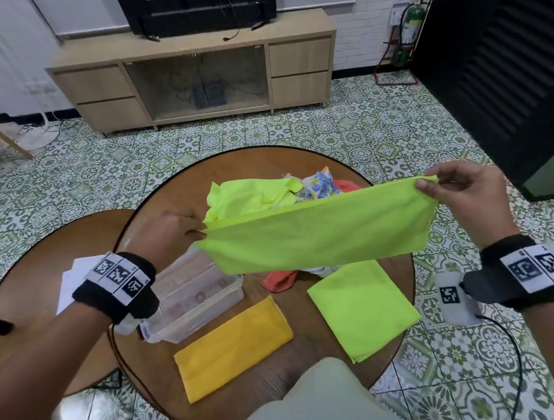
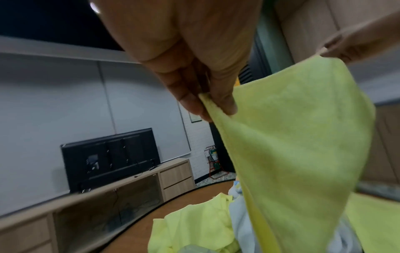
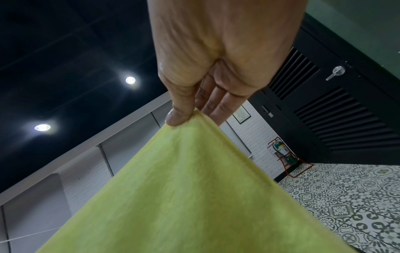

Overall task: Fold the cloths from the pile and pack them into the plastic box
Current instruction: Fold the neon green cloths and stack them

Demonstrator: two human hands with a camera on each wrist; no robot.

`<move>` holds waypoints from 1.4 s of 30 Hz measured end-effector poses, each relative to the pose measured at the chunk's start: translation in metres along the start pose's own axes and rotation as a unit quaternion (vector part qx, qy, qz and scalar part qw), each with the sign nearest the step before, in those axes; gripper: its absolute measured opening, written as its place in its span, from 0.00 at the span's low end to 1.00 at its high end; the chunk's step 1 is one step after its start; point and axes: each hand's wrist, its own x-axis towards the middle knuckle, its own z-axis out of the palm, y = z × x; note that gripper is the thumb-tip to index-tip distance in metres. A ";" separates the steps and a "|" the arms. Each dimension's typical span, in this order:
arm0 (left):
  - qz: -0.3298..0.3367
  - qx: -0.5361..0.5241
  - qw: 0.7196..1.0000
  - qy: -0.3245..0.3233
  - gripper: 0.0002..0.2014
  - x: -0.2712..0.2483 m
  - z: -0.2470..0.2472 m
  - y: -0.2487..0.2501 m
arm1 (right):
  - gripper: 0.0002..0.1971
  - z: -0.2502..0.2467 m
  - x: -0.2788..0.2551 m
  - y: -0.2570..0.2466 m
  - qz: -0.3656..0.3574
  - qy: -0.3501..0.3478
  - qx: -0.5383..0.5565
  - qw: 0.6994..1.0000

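A lime-green cloth (image 1: 317, 230) hangs stretched in the air above the round wooden table (image 1: 182, 194). My left hand (image 1: 195, 230) pinches its lower left corner, and my right hand (image 1: 428, 183) pinches its upper right corner. In the left wrist view thumb and fingers (image 2: 186, 102) clamp the cloth edge (image 2: 292, 137); in the right wrist view the thumb (image 3: 177, 118) presses the cloth corner (image 3: 184, 188). Behind it lies the pile (image 1: 270, 192) of lime, flowered and orange cloths. The clear plastic box (image 1: 192, 300) stands below my left hand. A folded yellow cloth (image 1: 235, 344) and a folded lime cloth (image 1: 364, 309) lie near the front.
A smaller round table (image 1: 34, 288) with white paper (image 1: 74, 278) adjoins on the left. A wooden TV cabinet (image 1: 193, 76) stands across the tiled floor. A black louvred door (image 1: 518, 80) is at the right. A cable (image 1: 517, 368) runs by my right wrist.
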 end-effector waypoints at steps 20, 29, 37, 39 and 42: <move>-0.135 -0.264 0.954 0.040 0.06 0.001 -0.024 0.007 | 0.09 -0.023 -0.002 0.018 0.093 0.017 0.030 0.995; -0.280 -0.408 0.865 0.080 0.13 0.055 0.045 0.100 | 0.07 0.074 -0.030 0.021 0.138 0.045 -0.122 0.982; -0.273 -0.435 0.850 0.120 0.12 0.078 0.050 0.159 | 0.06 0.138 -0.058 -0.032 0.116 -0.022 -0.002 0.993; -0.279 -0.449 0.840 0.121 0.12 0.077 0.051 0.160 | 0.05 0.140 -0.062 -0.033 0.152 -0.030 0.050 0.987; -0.251 -0.454 0.848 0.107 0.11 0.068 0.048 0.160 | 0.05 0.135 -0.068 -0.035 0.182 -0.059 0.136 0.972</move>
